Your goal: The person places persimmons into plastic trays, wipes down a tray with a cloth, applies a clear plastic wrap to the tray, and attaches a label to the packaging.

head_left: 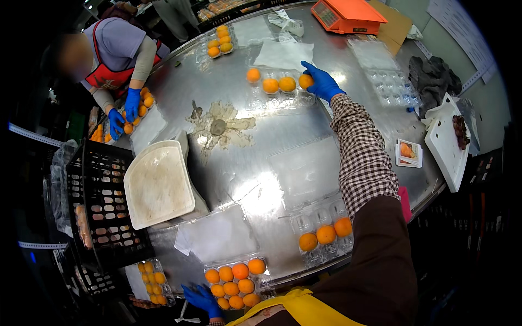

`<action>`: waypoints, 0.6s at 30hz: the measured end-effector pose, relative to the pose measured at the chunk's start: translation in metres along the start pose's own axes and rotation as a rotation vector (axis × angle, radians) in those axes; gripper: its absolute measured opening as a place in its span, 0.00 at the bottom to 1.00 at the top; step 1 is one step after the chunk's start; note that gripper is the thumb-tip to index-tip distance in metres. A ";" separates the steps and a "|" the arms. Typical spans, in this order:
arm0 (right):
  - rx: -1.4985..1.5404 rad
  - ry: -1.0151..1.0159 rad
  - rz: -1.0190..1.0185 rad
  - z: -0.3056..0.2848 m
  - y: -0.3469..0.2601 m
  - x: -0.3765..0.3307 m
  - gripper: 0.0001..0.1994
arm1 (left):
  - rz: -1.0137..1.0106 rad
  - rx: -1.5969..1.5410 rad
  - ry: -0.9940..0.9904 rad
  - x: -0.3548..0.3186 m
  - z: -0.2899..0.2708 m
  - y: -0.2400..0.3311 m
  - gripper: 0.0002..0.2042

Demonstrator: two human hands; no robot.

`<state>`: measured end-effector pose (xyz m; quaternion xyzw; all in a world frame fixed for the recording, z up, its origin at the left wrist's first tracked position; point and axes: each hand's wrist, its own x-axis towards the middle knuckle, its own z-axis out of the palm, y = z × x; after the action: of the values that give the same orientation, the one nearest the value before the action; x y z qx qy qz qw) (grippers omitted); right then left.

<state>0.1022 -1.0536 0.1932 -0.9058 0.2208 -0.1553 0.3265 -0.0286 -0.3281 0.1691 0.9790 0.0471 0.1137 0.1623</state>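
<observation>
A yellow apron edge sits closest, and just beside it the left hand, in a blue glove, rests with fingers spread against a full clear tray of orange fruit at the near rim of the steel table. The right hand, also gloved, reaches far across, fingers curled around one orange fruit at the end of a partly filled clear tray

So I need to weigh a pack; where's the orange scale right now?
In the head view, the orange scale sits at the metal table's far edge, right of centre, beyond the right hand.
</observation>
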 end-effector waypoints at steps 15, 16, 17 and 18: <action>-0.378 -0.140 -0.029 -0.003 -0.006 0.014 0.38 | 0.059 -0.158 0.009 0.005 0.009 -0.017 0.24; -0.316 -0.115 -0.071 0.008 -0.012 -0.005 0.36 | 0.149 0.075 -0.020 0.006 0.011 -0.025 0.23; -0.214 -0.070 -0.123 0.009 -0.030 -0.021 0.34 | 0.238 0.098 0.014 0.015 0.015 -0.009 0.23; -0.103 -0.063 -0.161 0.010 -0.047 -0.050 0.32 | 0.241 0.097 -0.007 0.014 0.007 -0.002 0.24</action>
<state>0.0780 -0.9912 0.2098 -0.9407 0.1444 -0.1409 0.2726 -0.0135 -0.3264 0.1653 0.9847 -0.0658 0.1266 0.1002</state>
